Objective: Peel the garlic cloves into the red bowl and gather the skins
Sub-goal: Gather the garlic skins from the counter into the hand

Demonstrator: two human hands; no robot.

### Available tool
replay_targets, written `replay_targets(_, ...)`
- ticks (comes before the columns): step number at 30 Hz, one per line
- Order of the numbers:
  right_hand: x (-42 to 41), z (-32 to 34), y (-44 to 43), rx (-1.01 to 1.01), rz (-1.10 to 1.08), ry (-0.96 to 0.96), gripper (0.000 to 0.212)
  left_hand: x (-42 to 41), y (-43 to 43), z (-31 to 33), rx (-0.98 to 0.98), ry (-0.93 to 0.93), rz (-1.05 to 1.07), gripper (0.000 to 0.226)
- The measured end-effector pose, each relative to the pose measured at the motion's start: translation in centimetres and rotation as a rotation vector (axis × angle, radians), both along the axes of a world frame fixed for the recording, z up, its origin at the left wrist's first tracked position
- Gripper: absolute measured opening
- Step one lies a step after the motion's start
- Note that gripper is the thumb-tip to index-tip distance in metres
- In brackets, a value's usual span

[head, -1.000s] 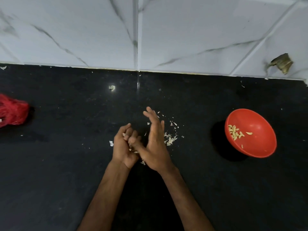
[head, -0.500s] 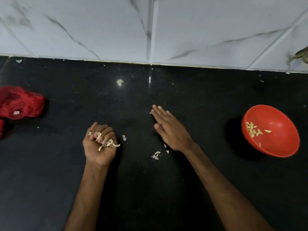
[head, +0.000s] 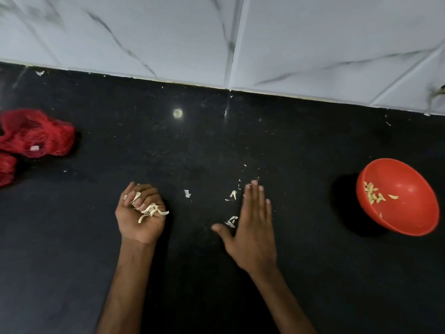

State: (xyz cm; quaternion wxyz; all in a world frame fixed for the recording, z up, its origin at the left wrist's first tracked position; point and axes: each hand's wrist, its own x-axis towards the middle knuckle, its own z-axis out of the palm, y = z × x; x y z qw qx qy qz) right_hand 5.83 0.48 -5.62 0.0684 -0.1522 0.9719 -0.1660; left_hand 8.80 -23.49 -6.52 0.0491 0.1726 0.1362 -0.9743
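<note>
Step in hand, as judged: gathering the skins. The peeled garlic cloves [head: 372, 196] lie inside the round red plastic bowl [head: 409, 210], which sits on the black speckled stone countertop [head: 168, 145] at the far right, well apart from both hands.

Hand state:
- The left hand [head: 140, 214] is palm up, its fingers curled round a bunch of pale papery garlic skins [head: 150, 210]. Several pieces stick out past the fingertips.
- The right hand [head: 252, 227] is released: fingers straight and together, thumb spread, palm down at the countertop. It holds nothing.

Loose skin fragments [head: 232, 195] lie just beside the right hand's fingers on its left side. One more lies between the two hands, and fine specks lie beyond the fingertips.

Recommended procedure:
- Use the edge of the flat right hand as a scraper. Sweep leftward toward the left hand in one low, slow pass; papery skins lift and scatter under fast motion.
- Keep the left fingers curled, as the projecting pieces are likely to drop if the grip loosens.

Clearances:
- The white marble-veined wall tiles [head: 313, 44] bound the countertop at the back, where a few specks lie along the joint.
- A red mesh net bag [head: 36, 138] lies at the left edge of view, well clear of the left hand.
- Open dark surface lies between the hands and on every side of them.
- Avoid sweeping rightward, toward the bowl.
</note>
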Motion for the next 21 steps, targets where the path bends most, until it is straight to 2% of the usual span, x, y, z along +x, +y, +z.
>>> replay_targets(3, -0.5, 0.1, -5.4, -0.031, 0.083, 0.023, 0.114, 0.1, 0.1, 0.3, 0.039, -0.016, 0.042, 0.041)
replay_targets(5, -1.6, -0.1, -8.6, -0.096, 0.170, 0.041, 0.104, 0.3, 0.0, 0.6, 0.039, -0.006, 0.059, 0.042)
replay_targets(7, -2.8, -0.3, -10.8, -0.132, 0.258, 0.058, 0.081, 0.5, -0.1, 0.9, 0.038, 0.000, 0.058, 0.043)
replay_targets(10, -3.9, -1.3, -10.6, -0.204, 0.369, 0.207, 0.031, 0.5, 0.1, 1.3, 0.023, 0.013, 0.055, 0.044)
replay_targets(11, -4.0, -1.6, -9.7, -0.234, 0.396, 0.254, 0.023, 0.5, 0.3, 1.5, 0.015, 0.008, 0.058, 0.045)
replay_targets(14, -3.1, -2.0, -5.6, -0.261, 0.491, 0.318, 0.022, 0.6, 0.8, 1.7, 0.000, 0.008, 0.066, 0.047)
replay_targets(17, -1.5, -2.1, -1.4, -0.176, 0.616, 0.322, 0.029, 0.7, 1.4, 1.7, 0.043, 0.007, 0.095, 0.056)
replay_targets(21, -0.3, -1.7, 2.4, -0.126, 0.583, 0.326, 0.037, 0.7, 2.1, 1.9, 0.041, -0.049, 0.131, 0.046)
